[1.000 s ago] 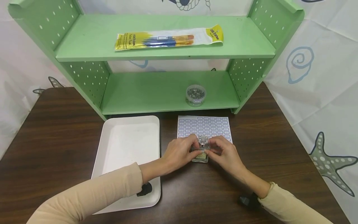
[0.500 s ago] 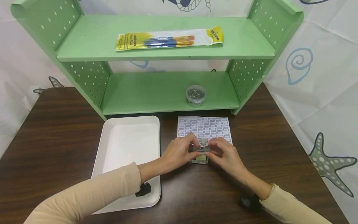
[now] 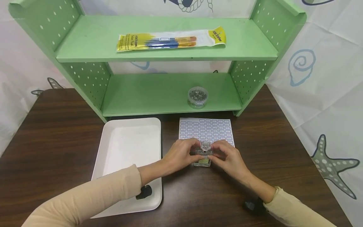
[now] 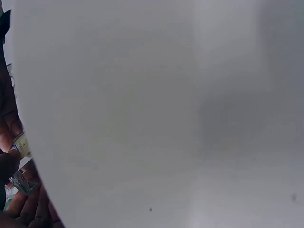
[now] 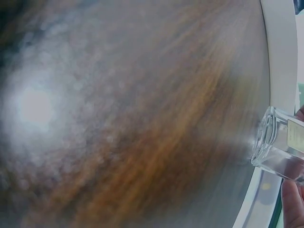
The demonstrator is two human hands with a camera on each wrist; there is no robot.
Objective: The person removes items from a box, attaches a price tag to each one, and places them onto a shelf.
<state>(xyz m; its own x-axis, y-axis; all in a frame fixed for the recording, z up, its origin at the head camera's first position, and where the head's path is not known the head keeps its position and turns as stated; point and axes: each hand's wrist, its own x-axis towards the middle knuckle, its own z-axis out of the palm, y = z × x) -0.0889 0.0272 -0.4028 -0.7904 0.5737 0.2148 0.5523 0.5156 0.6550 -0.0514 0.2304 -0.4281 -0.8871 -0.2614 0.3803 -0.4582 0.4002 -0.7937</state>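
Observation:
Between my two hands stands a small clear glass bottle (image 3: 202, 163) with a pale yellow label and a faceted clear stopper (image 3: 205, 145), like a perfume bottle. My left hand (image 3: 181, 154) pinches it from the left, thumb across the front. From the right, my right hand (image 3: 230, 157) grips it, its thumb also on the front face. Both thumb tips meet near the label's top. The right wrist view shows the bottle's thick glass base (image 5: 266, 137) close up. Only a sliver of the yellowish label (image 4: 21, 145) shows in the left wrist view, beside dark fingers.
Just behind the bottle lies a sheet of blue-bordered stickers (image 3: 205, 127). A white tray (image 3: 133, 138) sits under my left forearm. The green shelf (image 3: 153, 91) behind holds a round tub of small metallic pieces (image 3: 197, 97) and a pack of paintbrushes (image 3: 170, 40).
My left index finger has lowered and bends less behind the bottle. Both hands keep their hold, and the bottle sits very slightly lower in the head view.

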